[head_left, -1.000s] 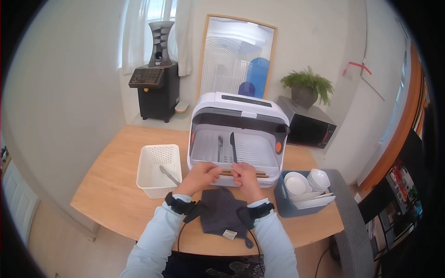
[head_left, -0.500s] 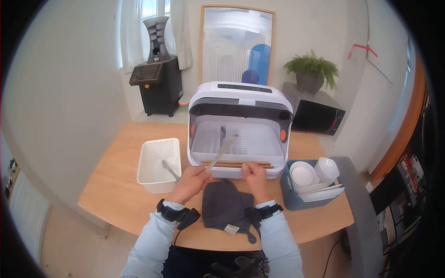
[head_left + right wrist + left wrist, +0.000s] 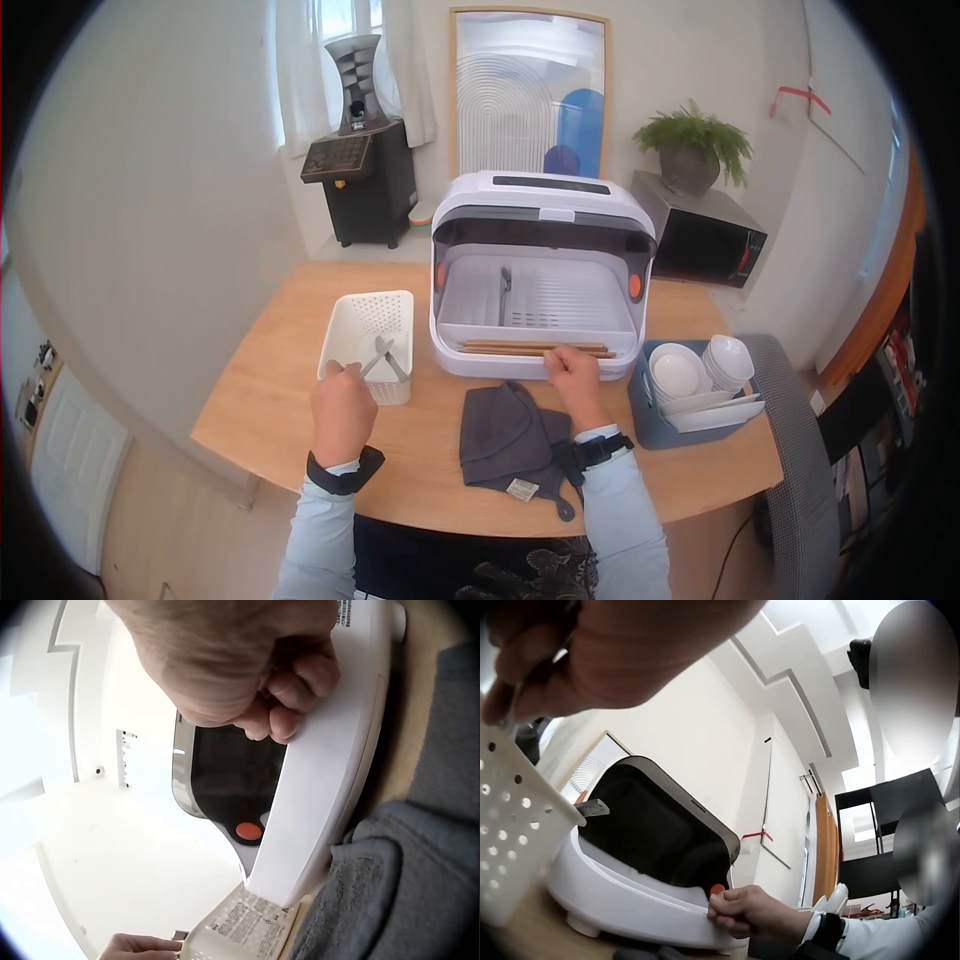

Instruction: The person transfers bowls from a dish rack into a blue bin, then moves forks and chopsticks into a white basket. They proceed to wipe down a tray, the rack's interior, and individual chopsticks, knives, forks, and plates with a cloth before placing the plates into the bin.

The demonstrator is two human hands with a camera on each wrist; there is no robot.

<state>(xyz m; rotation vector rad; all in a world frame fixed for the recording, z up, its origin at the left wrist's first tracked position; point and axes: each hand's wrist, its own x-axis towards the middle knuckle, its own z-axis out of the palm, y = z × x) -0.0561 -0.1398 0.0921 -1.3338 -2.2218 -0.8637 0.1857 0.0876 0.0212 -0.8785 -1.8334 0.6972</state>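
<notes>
My left hand [image 3: 343, 405] is at the front left of the white perforated basket [image 3: 340, 322], holding a metal knife [image 3: 374, 360] whose blade slants up over the basket. Inside the basket another metal utensil [image 3: 397, 368] leans and crosses the blade in this view. My right hand [image 3: 572, 380], its fingers curled, rests at the front rim of the white lidded dish box [image 3: 500, 356]. Wooden chopsticks [image 3: 500, 347] lie in that box's front compartment. Behind them, a dark utensil [image 3: 505, 290] lies in the main tray. In the right wrist view, curled fingertips [image 3: 283, 724] lie against the white front wall.
A grey cloth [image 3: 505, 435] lies in front of the dish box. On the right, a blue bin [image 3: 660, 432] holds white bowls and plates. Behind the table stand a black machine [image 3: 365, 195], a microwave [image 3: 700, 235] and a potted fern [image 3: 690, 165].
The knife was between both hands over the dish box. My left hand then took it and moved left with it to the basket. My right hand stayed by the box's front rim.
</notes>
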